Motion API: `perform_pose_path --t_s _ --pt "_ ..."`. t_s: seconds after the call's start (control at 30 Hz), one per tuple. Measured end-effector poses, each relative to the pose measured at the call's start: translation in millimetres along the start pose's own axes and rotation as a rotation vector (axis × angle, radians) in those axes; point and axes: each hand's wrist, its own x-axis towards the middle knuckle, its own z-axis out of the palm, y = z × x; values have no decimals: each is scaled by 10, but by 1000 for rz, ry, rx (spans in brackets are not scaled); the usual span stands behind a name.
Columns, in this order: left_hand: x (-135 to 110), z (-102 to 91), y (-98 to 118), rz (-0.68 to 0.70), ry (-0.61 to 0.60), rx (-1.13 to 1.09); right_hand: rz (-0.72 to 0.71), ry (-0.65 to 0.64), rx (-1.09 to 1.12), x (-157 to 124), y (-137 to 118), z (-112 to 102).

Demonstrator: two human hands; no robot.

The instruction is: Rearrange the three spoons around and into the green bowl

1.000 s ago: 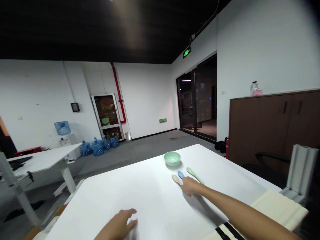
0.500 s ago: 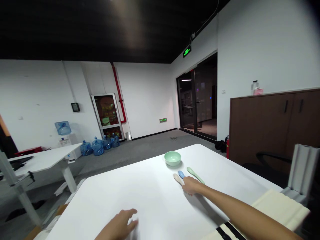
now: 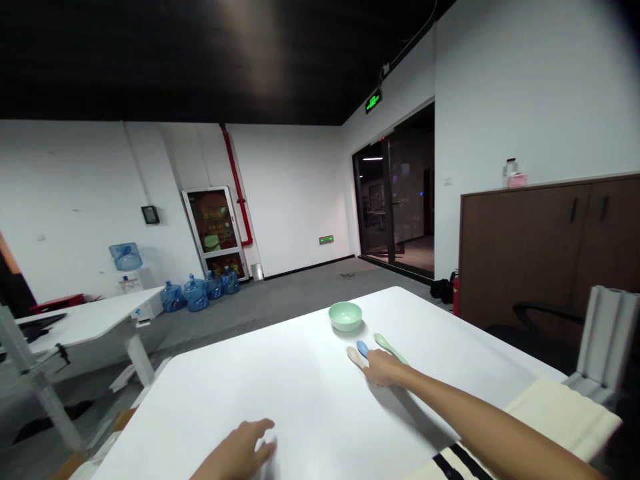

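A mint-green bowl point(image 3: 345, 316) stands toward the far side of the white table point(image 3: 280, 387). Just in front of it lie three spoons side by side: beige point(image 3: 356, 357), blue point(image 3: 363, 348) and green point(image 3: 386, 344). My right hand point(image 3: 384, 369) reaches out over their handles, fingers curled down on the blue spoon's handle, whose bowl end sticks out from my fingertips. My left hand point(image 3: 240, 450) lies flat on the near part of the table, fingers stretched out, holding nothing.
A folded cream cloth point(image 3: 560, 417) lies at the table's right near edge, beside a grey ribbed object point(image 3: 603, 340). A brown cabinet point(image 3: 545, 247) and a black chair stand to the right. Another white desk point(image 3: 85, 317) and several blue water jugs point(image 3: 197, 290) are at the left.
My right hand has crept slightly forward over the spoon handles. The left hand stays put on the table.
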Motion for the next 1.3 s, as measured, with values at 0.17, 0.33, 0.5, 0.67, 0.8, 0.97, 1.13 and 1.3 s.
perform_pose_path --t_s 0.17,0.33,0.5,0.67,0.8,0.97,1.13,1.3 --pt "-26 -22 44 6 18 28 -13 130 -35 78 80 -109" --pt "-35 -29 62 1 12 30 28 177 -46 127 198 -156" --pt "-21 -22 41 4 12 38 33 147 -66 123 228 -120" --pt "-9 -12 18 -4 7 14 32 119 -57 109 203 -109" --pt "-3 -6 7 -2 4 17 31 133 -66 108 206 -124" --pt "-2 -7 -2 5 11 12 25 134 -76 106 217 -129" --pt "15 10 -21 4 13 16 21 136 -73 110 229 -112" --pt "22 19 -33 7 17 8 29 109 -97 127 238 -97"
